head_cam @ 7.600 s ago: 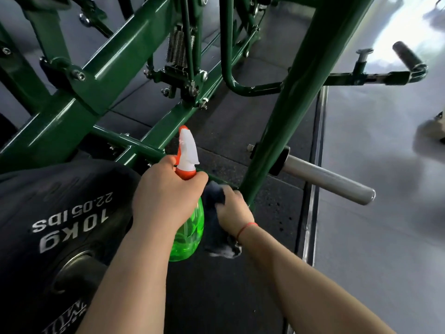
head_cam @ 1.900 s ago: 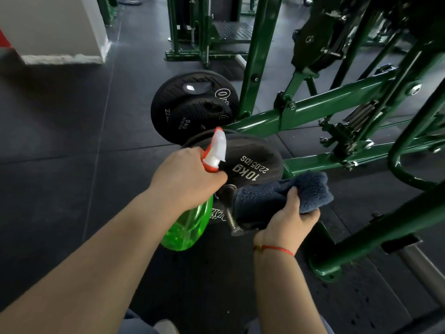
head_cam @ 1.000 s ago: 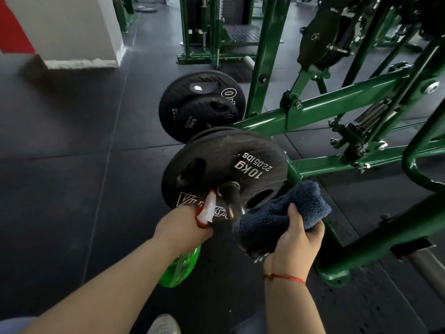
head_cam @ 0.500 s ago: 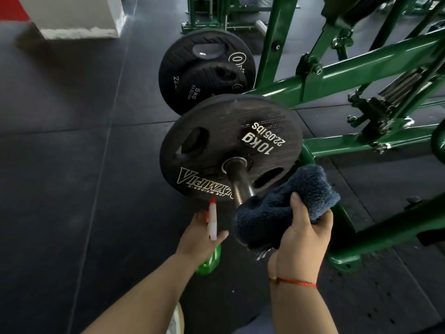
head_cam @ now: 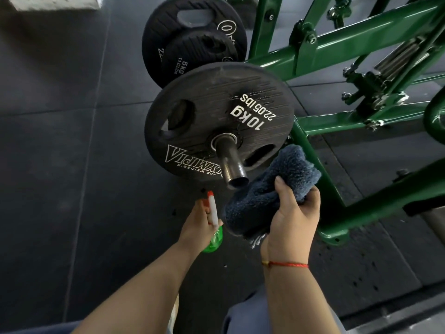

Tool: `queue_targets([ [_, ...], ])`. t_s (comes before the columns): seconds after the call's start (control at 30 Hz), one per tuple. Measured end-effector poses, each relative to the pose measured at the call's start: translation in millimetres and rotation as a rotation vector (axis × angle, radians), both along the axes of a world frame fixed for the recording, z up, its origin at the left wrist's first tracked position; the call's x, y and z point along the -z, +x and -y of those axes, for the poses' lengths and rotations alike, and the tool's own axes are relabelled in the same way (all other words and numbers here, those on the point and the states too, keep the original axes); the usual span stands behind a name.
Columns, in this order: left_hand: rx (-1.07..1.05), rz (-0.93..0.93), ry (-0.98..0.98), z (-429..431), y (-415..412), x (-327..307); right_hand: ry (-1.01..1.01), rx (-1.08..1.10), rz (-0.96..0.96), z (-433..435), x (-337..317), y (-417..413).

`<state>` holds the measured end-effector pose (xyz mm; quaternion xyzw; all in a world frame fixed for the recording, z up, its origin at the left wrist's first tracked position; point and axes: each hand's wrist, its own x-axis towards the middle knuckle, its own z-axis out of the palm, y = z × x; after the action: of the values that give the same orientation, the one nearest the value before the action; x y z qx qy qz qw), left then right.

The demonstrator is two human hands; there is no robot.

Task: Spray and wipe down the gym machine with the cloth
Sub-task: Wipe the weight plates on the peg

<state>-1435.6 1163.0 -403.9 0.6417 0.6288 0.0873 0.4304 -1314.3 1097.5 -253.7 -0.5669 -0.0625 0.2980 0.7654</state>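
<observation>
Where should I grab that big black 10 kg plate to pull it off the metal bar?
Probably by its oval cut-out holes: the black round 10KG weight plate has one on its left and one lower right. Come from the front, hook your fingers through, then slide it along the steel sleeve toward you.

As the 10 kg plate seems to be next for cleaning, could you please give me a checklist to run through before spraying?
1. Spray bottle gripped in the left hand: ok.
2. Nozzle pointing toward the 10 kg plate: ok, seemingly at its lower rim.
3. Cloth held ready in the right hand: ok.
4. Cloth out of the spray path: ok, it sits right of the nozzle.
5. Liquid left in the bottle: cannot tell, the hand hides most of it.
</observation>
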Motion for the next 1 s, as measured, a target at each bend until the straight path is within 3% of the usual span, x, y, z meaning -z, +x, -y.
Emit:
queue_targets([
  [0.33, 0.268, -0.157, -0.015, -2.7, -15.4, -32.4, 0.006, 0.023, -0.024, -10.0, 1.0, -1.0],
  [0.53, 0.479, -0.420, -0.226, -17.4, -22.4, -125.5, -0.037, 0.033, 0.063, -17.9, -0.7, -7.7],
  [0.6, 0.430, -0.407, -0.107, -22.7, -24.6, -167.0, -0.051, 0.054, 0.131, -25.7, -8.7, -10.2],
  [0.77, 0.071, -0.237, 0.327, -47.2, -45.4, -241.1, -0.034, 0.095, 0.326, -59.9, -33.9, -13.9],
  [0.87, 0.019, -0.161, 0.446, -64.9, -47.5, -267.3, -0.003, 0.152, 0.406, -99.9, -49.4, -25.4],
  [1.0, 0.090, -0.195, 0.474, -84.6, -44.3, -270.1, -0.133, 0.131, 0.227, -149.4, -63.2, -42.3],
])
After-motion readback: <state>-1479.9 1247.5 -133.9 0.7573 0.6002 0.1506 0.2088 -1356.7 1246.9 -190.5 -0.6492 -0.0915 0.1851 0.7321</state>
